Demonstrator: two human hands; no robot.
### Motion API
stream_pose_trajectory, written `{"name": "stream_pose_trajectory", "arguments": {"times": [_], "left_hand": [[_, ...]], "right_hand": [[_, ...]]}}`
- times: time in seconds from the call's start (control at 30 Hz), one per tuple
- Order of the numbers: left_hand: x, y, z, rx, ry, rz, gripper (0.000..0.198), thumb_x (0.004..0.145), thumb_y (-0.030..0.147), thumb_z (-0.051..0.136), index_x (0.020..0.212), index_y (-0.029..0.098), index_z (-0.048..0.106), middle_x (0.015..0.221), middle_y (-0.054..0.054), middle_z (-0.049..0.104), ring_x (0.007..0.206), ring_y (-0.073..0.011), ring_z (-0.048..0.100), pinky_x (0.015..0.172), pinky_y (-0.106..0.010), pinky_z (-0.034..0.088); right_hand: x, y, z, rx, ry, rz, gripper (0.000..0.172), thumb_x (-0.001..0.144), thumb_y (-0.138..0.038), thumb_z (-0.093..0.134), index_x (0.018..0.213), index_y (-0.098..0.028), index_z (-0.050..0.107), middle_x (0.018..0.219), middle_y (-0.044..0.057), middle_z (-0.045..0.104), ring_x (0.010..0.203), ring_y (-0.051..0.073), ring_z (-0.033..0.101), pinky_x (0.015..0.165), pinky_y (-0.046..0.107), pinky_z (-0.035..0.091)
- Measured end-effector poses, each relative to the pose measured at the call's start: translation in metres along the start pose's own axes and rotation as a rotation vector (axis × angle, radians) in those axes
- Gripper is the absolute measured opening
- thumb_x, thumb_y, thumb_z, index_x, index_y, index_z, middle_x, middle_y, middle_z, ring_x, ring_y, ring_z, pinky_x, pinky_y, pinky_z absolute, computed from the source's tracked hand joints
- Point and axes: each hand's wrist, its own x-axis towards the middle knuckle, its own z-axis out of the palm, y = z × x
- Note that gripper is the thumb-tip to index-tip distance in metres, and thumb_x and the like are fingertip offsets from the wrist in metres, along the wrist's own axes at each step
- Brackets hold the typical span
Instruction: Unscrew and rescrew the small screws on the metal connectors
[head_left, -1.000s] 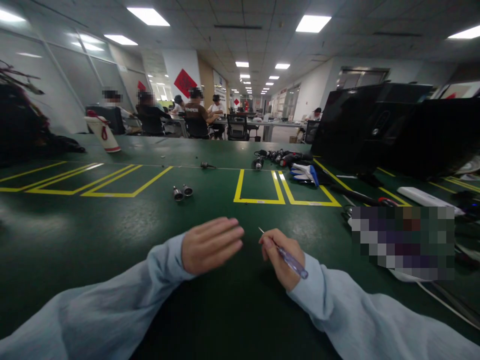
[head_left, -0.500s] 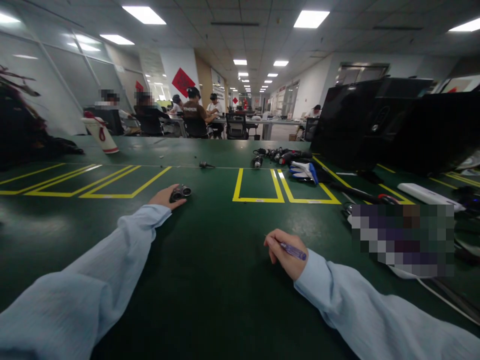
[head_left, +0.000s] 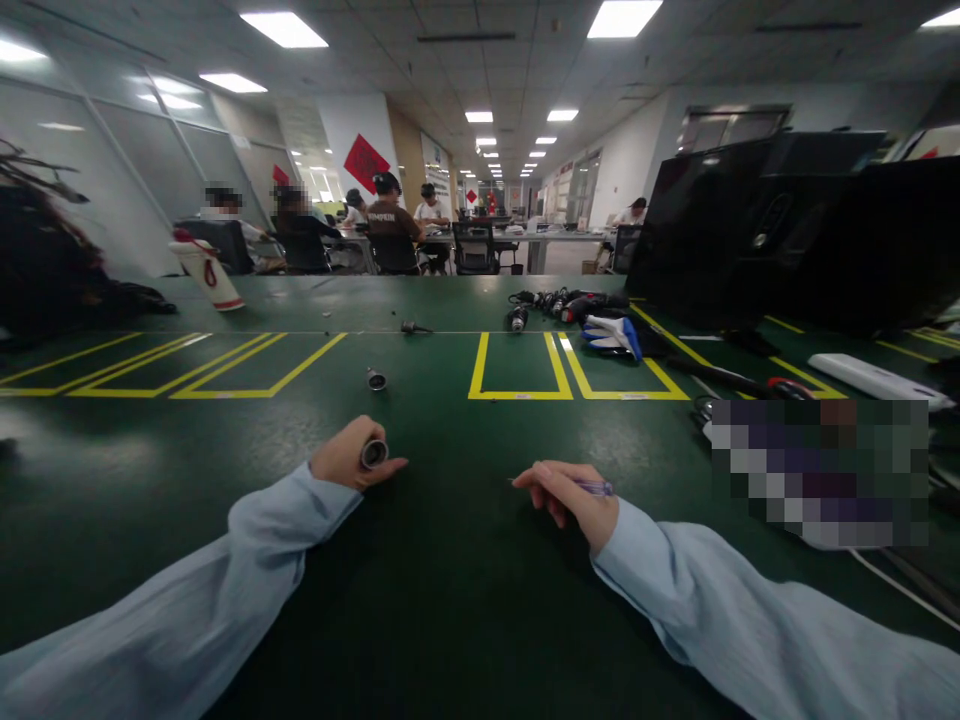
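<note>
Curled around a round metal connector shell (head_left: 374,455) is my left hand (head_left: 349,455), with the part's open end facing me. Past that hand, another small round metal part (head_left: 376,380) sits on the green table. My right hand (head_left: 570,492) is closed on a small screwdriver with a see-through purple handle (head_left: 598,488). The handle lies against the palm, mostly covered by the fingers, and its thin tip points left towards the left hand. A dark slim connector piece (head_left: 415,328) lies farther back.
Yellow tape boxes (head_left: 519,396) mark the table. At the back right lie cables and connectors (head_left: 517,318) beside a blue-and-white glove (head_left: 613,337). Black monitors (head_left: 705,220) and a white power strip (head_left: 877,382) are on the right. A white cup (head_left: 212,275) stands left; people sit beyond.
My left hand has pulled back towards me with one metal part, leaving another on the table. The right hand has shifted slightly, its screwdriver now lying flatter in the fingers.
</note>
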Motion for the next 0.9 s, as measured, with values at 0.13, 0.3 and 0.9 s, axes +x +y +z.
{"name": "stream_pose_trajectory", "arguments": {"times": [0.13, 0.3, 0.9], "left_hand": [[-0.006, 0.072, 0.022, -0.203, 0.046, 0.222, 0.028, 0.064, 0.041, 0.056, 0.062, 0.018, 0.041, 0.065, 0.001, 0.048, 0.056, -0.0109, 0.044, 0.051, -0.023, 0.036], [0.002, 0.126, 0.034, -0.44, -0.024, 0.263, 0.022, 0.068, 0.033, 0.055, 0.059, 0.016, 0.046, 0.054, 0.003, 0.048, 0.048, -0.0087, 0.043, 0.046, -0.02, 0.033], [0.003, 0.138, 0.033, -0.527, -0.023, 0.468, 0.019, 0.073, 0.025, 0.049, 0.057, 0.016, 0.043, 0.054, 0.003, 0.044, 0.05, -0.0085, 0.041, 0.048, -0.02, 0.032]], "right_hand": [[-0.002, -0.006, 0.012, 0.402, 0.043, 0.017, 0.017, 0.072, -0.028, 0.05, 0.074, -0.014, 0.059, 0.047, -0.003, 0.048, 0.041, 0.007, 0.041, 0.039, 0.019, 0.031], [-0.011, -0.009, 0.018, 0.596, -0.012, -0.119, 0.013, 0.065, -0.025, 0.055, 0.068, -0.018, 0.044, 0.05, -0.003, 0.054, 0.039, 0.009, 0.042, 0.039, 0.02, 0.032], [-0.022, -0.008, 0.02, -0.014, 0.087, -0.256, 0.011, 0.076, -0.021, 0.049, 0.067, -0.017, 0.048, 0.063, 0.0, 0.055, 0.052, 0.01, 0.048, 0.051, 0.024, 0.039]]}}
